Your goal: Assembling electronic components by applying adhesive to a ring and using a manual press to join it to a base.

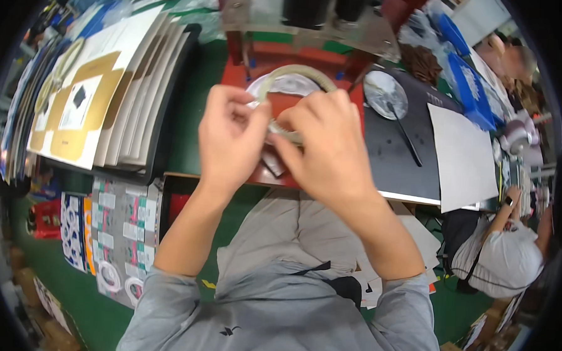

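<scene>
A beige, ribbed ring [304, 70], like a bent band or hose, is held between my two hands above the red base plate [232, 73] of a bench machine. My left hand [229, 139] has its fingers curled at the ring's left side. My right hand [326, 143] grips the near right part, thumb pointing inward. Part of the ring is hidden behind the fingers. Through it shows a white round piece [294, 84] lying on the red plate. Just below the hands is a small dark strip [272, 164] with a light edge.
A red-framed machine with a clear plate [375, 38] rises beyond my hands. Leaning card sheets [118, 87] stand in a black rack at left. On the right are a white dish [385, 92] with a black brush-like tool [408, 137], a grey sheet [460, 155] and a blue tray [469, 93]. Other people sit at right.
</scene>
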`<state>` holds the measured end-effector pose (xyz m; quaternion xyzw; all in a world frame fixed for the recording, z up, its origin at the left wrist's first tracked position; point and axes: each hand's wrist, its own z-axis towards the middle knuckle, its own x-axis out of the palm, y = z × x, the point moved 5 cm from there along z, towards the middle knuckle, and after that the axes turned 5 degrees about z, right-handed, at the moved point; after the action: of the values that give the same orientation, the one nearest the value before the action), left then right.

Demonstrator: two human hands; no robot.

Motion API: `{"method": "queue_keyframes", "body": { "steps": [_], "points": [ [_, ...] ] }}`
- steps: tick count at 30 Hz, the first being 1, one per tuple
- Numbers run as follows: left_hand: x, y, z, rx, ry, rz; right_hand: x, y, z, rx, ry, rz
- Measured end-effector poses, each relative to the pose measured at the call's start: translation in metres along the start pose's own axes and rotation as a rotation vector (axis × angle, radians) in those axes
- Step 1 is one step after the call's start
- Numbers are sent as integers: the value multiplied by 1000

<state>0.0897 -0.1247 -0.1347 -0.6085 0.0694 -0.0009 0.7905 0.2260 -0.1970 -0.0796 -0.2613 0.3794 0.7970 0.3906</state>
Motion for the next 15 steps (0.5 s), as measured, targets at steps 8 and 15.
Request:
{"method": "queue_keyframes", "body": {
  "steps": [8,15],
  "points": [
    [-16,-7,-1,224,-1,430,-1,-27,23,73,262,93],
    [-37,6,-18,476,46,318,-12,-9,21,-30,289,-11]
  ]
}}
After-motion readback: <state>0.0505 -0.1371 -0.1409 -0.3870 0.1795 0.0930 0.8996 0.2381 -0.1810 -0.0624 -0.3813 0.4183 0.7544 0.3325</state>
